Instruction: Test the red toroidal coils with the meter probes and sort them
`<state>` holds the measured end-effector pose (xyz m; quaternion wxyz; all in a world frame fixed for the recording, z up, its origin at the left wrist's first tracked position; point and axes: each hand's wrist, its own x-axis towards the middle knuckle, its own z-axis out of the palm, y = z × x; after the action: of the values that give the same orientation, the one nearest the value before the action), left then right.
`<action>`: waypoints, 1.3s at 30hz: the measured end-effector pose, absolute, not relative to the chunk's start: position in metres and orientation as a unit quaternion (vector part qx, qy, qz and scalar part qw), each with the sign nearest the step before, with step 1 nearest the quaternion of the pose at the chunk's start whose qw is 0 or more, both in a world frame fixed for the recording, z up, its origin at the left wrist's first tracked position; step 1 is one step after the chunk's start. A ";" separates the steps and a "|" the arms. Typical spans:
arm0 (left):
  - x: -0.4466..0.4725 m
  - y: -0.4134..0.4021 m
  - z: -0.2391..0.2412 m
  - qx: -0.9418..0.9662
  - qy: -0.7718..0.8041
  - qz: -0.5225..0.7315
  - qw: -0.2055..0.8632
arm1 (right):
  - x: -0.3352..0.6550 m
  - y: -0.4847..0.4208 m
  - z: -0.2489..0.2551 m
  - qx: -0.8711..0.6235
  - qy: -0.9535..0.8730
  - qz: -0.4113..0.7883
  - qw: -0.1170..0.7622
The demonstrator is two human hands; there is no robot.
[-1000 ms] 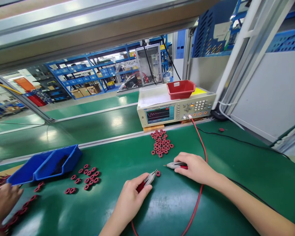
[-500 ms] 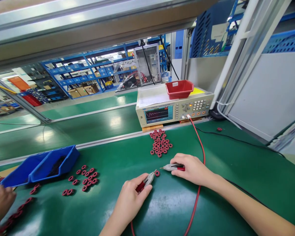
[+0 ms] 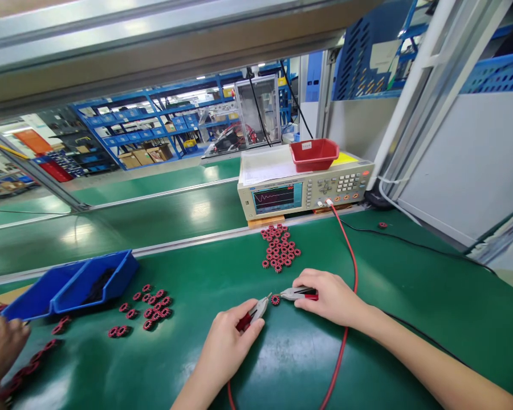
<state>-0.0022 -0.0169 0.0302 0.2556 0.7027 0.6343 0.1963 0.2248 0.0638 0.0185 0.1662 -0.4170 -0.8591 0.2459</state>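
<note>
My left hand (image 3: 235, 336) is closed around a test clip (image 3: 259, 310) with grey jaws and a red grip. Its tip meets the left side of a small red-and-black wound ring (image 3: 275, 300) lying on the green mat. In my right hand (image 3: 325, 296) is a second test clip (image 3: 297, 293), grey with red and black grips, its tip at the ring's upper right; whether it touches I cannot tell. Behind them a cluster of similar rings (image 3: 277, 247) lies below a bench tester (image 3: 308, 191) with a lit screen showing a wavy trace. A red cable (image 3: 351, 250) runs from the tester past my right wrist.
More rings (image 3: 157, 307) lie loose at the left beside two joined blue bins (image 3: 119, 282). Another person's hand (image 3: 2, 347) is at the left edge near a row of rings. A red tray (image 3: 314, 155) sits on the tester. One ring (image 3: 382, 225) lies at the right.
The right test clip has moved left, closing the gap to the ring. My left hand stays almost still, its clip tip by the ring.
</note>
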 end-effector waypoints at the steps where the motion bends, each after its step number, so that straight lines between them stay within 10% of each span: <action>1: -0.002 -0.017 0.030 0.703 0.634 0.197 0.255 | 0.224 0.064 0.018 -0.418 -0.859 0.246 0.165; 39: -0.002 -0.017 0.032 0.706 0.631 0.194 0.257 | 0.224 0.067 0.015 -0.415 -0.828 0.314 0.209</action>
<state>-0.0021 -0.0165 0.0317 0.2571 0.7056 0.6312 0.1941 0.2244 0.0670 0.0154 0.2086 -0.4147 -0.8283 0.3137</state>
